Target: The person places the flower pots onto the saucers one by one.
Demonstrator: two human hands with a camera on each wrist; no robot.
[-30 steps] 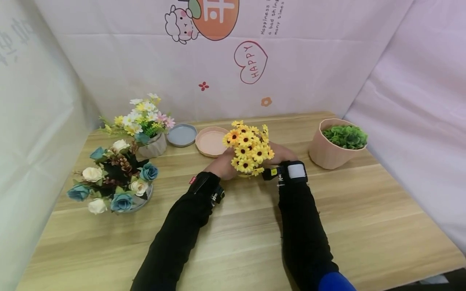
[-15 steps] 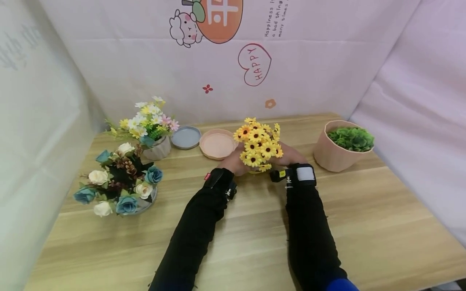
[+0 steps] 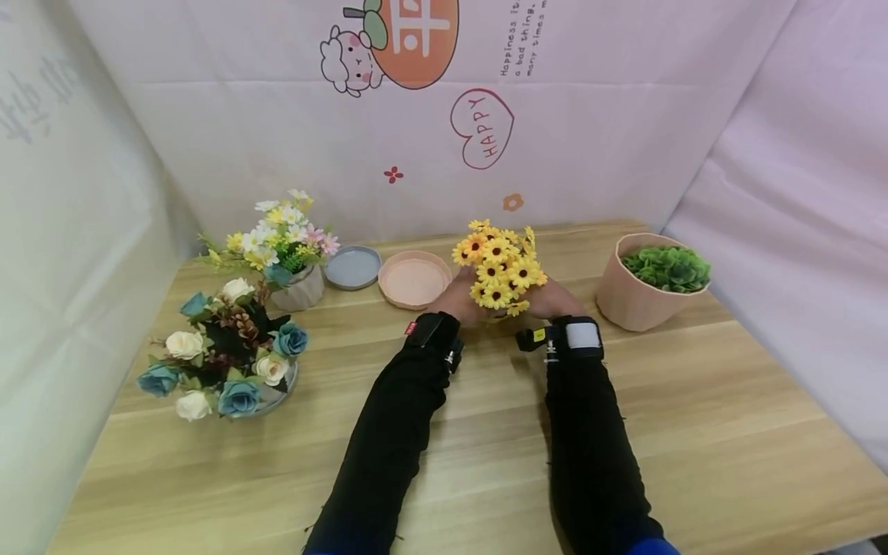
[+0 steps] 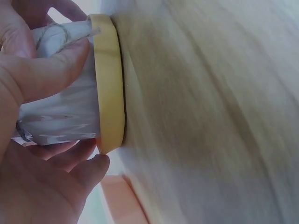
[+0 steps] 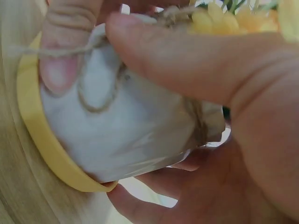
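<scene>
Yellow daisies with dark centres rise from a flowerpot in pale wrapping, tied with twine. Its base sits in a yellow saucer against the tabletop. My left hand grips the pot from the left, its thumb over the wrapping and its fingers on the far side, near the saucer's rim. From the right, my right hand holds the same pot, thumb across the wrapped side and fingers curled beneath it in the right wrist view. In the head view, the blooms hide the pot and most fingers.
On the wooden table, a pink saucer and a grey saucer lie behind my left hand. Two flower arrangements, one of roses and one of daisies, stand left. A pink pot with green foliage stands right.
The yellow daisies have shifted slightly right and away from me, and my left hand has moved right with them. My right hand stays nearly in place. The head view has shifted a little.
</scene>
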